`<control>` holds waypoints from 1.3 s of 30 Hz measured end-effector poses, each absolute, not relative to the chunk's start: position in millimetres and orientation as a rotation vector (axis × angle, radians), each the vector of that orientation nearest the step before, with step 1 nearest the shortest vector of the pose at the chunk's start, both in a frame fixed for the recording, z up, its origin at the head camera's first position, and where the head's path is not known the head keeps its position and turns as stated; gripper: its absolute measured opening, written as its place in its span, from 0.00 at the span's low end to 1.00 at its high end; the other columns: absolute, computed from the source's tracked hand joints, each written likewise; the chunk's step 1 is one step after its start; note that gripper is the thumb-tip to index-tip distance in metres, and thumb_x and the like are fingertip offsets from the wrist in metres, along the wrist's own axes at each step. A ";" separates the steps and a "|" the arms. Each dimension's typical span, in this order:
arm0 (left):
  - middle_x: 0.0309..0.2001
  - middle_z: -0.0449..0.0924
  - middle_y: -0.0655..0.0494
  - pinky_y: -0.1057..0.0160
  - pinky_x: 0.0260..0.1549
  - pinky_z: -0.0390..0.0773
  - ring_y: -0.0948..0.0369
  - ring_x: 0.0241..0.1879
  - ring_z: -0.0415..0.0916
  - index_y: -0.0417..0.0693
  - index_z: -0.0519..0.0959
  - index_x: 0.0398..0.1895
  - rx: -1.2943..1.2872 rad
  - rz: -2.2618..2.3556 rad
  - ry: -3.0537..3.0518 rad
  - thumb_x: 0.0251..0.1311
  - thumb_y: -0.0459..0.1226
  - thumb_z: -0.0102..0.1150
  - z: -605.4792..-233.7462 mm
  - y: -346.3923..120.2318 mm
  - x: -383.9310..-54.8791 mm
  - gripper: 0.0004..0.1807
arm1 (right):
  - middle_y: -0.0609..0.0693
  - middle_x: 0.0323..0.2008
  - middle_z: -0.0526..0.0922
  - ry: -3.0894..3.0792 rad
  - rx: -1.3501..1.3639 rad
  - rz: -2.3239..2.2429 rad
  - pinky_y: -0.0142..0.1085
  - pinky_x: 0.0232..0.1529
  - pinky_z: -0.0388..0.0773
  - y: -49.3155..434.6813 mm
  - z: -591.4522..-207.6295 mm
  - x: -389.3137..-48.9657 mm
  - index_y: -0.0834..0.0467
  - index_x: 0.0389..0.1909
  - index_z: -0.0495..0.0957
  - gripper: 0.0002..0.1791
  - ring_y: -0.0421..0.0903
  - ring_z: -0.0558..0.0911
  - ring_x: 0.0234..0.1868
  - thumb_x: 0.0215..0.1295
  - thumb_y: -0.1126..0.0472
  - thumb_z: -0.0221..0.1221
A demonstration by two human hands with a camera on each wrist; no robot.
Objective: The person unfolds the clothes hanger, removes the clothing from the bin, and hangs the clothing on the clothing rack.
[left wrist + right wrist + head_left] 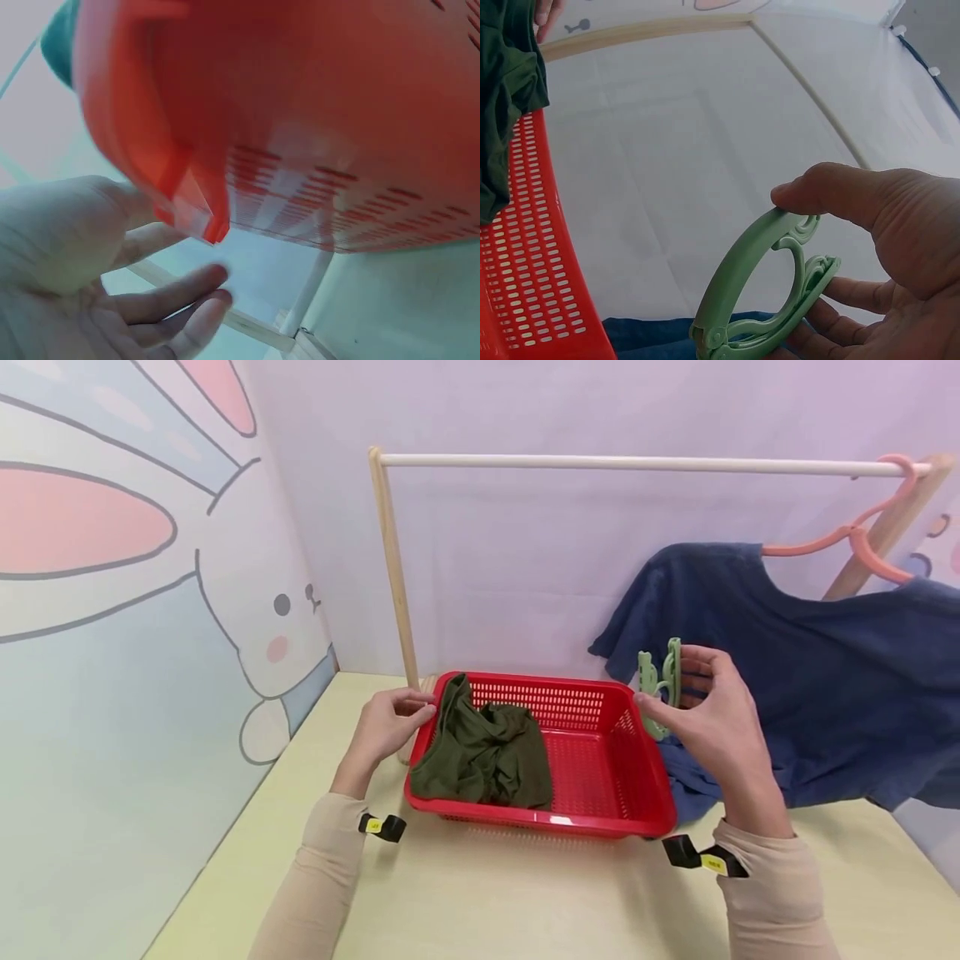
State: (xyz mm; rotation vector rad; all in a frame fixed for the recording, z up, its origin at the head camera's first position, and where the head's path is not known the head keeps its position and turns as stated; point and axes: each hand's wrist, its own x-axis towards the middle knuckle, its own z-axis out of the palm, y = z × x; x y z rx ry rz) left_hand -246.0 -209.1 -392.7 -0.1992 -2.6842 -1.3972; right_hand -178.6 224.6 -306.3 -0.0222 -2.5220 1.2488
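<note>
My right hand (pixel 716 718) holds a light-green folded clothes hanger (pixel 739 281) beside the right end of a red plastic basket (pixel 600 822). The right thumb lies on one edge of the hanger, with the fingers against its other side. At the basket's left end is my left hand (pixel 387 724), its thumb and fingers loosely bent and spread apart near the rim. In the left wrist view the rim hides the left thumb's tip, so firm contact cannot be made out. Dark-green crumpled clothing (pixel 487 752) fills the left part of the basket.
Behind the basket stands a rack with a white rail (pixel 600 462) and wooden posts. A navy T-shirt (pixel 810 693) hangs at the right on a pink hanger (pixel 873 539), its lower part reaching the pale yellow table (pixel 480 902). A rabbit-printed wall (pixel 187 693) borders the left side.
</note>
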 end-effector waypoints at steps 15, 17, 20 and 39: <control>0.57 0.91 0.45 0.46 0.56 0.87 0.50 0.55 0.87 0.45 0.88 0.63 -0.513 -1.455 -2.388 0.75 0.39 0.72 -338.5 -165.7 -223.2 0.17 | 0.60 0.73 0.74 -2.422 0.116 1.206 0.58 0.68 0.81 204.8 -310.2 -178.3 0.59 0.83 0.61 0.51 0.58 0.76 0.71 0.66 0.55 0.79; 0.55 0.91 0.46 0.48 0.54 0.87 0.52 0.53 0.87 0.44 0.89 0.62 -0.576 -1.469 -2.349 0.75 0.38 0.72 -330.8 -155.4 -219.7 0.16 | 0.60 0.72 0.74 -2.416 0.126 1.198 0.59 0.68 0.82 199.9 -311.7 -178.4 0.59 0.82 0.62 0.51 0.59 0.77 0.70 0.65 0.56 0.80; 0.54 0.91 0.47 0.50 0.52 0.87 0.53 0.51 0.87 0.43 0.89 0.61 -0.667 -1.491 -2.304 0.76 0.38 0.71 -322.0 -139.6 -215.0 0.16 | 0.61 0.72 0.74 -2.407 0.159 1.194 0.64 0.67 0.81 192.7 -313.9 -178.7 0.61 0.81 0.63 0.51 0.61 0.78 0.68 0.63 0.57 0.81; 0.51 0.93 0.51 0.56 0.46 0.89 0.58 0.46 0.88 0.43 0.89 0.60 -0.827 -1.593 -2.305 0.75 0.39 0.71 -313.3 -86.1 -202.5 0.16 | 0.60 0.67 0.74 -2.362 0.332 1.098 0.58 0.57 0.87 165.2 -323.4 -178.8 0.60 0.77 0.68 0.50 0.58 0.79 0.65 0.56 0.60 0.84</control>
